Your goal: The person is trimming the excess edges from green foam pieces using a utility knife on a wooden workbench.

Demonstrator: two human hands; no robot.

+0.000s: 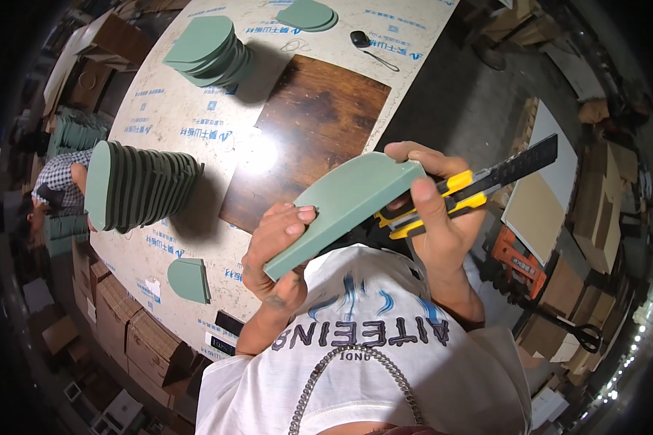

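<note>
A pale green, round-ended board is held tilted in front of my chest, one long edge facing me. My left hand is closed around its lower left end, fingers over the face. At the upper right end my right hand pinches the board between thumb and fingers. That same hand also keeps a yellow and black utility knife in its palm, the dark blade end pointing away to the right. Beyond the board, a dark brown wood-grain panel lies on the table.
The pale printed table carries a row of green boards, a green stack and smaller piles. A black corded object lies near the far edge. A person in a checked shirt is at left. Cardboard boxes stand below.
</note>
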